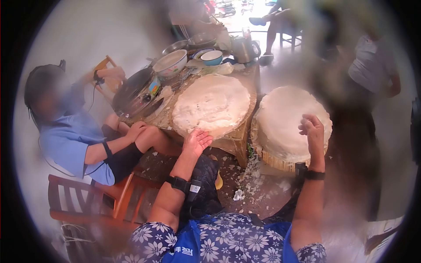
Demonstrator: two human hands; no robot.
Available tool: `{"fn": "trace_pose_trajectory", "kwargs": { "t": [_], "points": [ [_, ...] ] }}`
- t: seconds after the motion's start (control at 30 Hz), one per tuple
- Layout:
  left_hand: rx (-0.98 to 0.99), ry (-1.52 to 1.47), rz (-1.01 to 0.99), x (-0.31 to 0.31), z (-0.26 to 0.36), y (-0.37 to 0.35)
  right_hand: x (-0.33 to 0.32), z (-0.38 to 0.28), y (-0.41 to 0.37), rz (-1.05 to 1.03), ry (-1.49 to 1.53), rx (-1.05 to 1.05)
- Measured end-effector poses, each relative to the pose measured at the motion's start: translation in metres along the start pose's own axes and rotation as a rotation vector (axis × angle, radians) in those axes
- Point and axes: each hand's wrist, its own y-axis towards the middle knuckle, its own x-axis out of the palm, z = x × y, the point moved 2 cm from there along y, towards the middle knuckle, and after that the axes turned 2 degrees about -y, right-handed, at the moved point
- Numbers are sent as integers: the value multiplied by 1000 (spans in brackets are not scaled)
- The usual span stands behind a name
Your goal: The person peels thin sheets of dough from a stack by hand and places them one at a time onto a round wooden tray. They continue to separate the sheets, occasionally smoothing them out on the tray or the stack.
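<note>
My left hand (198, 141) is palm up with its fingers apart, at the near edge of a broad round pale mass (212, 103) on the wooden table (234, 147). Nothing shows in that palm. My right hand (312, 125) is raised over the right side of a second pale round mass (287, 118), which sits on a woven basket-like base (280, 162). Its fingers are curled together; whatever they may hold is too small to make out.
A person in a blue shirt (72, 149) sits at the left beside a wooden chair (120, 201). Bowls (171, 63) and a metal jug (244, 49) stand at the table's back. Pale scraps (239, 195) litter the floor. Another person (372, 65) is at the right.
</note>
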Motion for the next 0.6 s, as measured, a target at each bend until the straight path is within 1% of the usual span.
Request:
{"fn": "trace_pose_trajectory", "kwargs": {
  "t": [0.1, 0.2, 0.3, 0.37, 0.4, 0.47, 0.5, 0.53, 0.6],
  "points": [
    [13, 84, 4, -11, 1, -15, 0, -3, -2, 5, 2, 5],
    [104, 241, 8, -13, 8, -29, -1, -5, -3, 9, 3, 7],
    [318, 169, -93, -2, 11, -28, -1, -9, -3, 16, 6, 1],
    [330, 136, -97, 5, 17, -28, -2, -16, -3, 31, 5, -14],
    [327, 123, -109, 14, 16, -28, -4, -20, -1, 26, 4, -33],
    [221, 8, -93, 20, 14, -23, -10, -28, 4, 37, -9, -66],
    [166, -41, -83, 18, 14, -20, -15, -32, 7, 43, -38, -99],
    [88, -81, -141, 10, 13, -11, -22, -34, 11, 52, -70, -103],
    [57, -100, -146, 1, 9, -1, -38, -29, 21, 73, -154, -79]
  ]
}}
